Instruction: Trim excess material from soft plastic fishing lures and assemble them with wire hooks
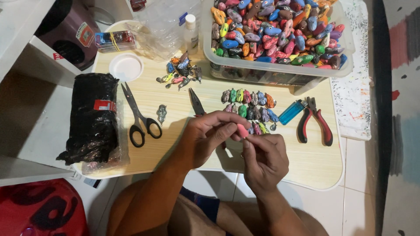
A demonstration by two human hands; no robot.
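I see a light wood bench (306, 161) carrying black scissors (139, 114), red-handled pliers (316, 122) and a blue lighter (292, 112). Also on it: a clear bin (280, 72) of painted pieces, rows of painted pieces (249, 109), a black bag bundle (93, 118).

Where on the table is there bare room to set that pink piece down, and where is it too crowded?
Bare wood lies between the scissors and the needle-nose pliers, and along the near right edge of the table below the red-handled pliers. It is crowded around the rows of small painted pieces and the loose pile beside the clear tub.
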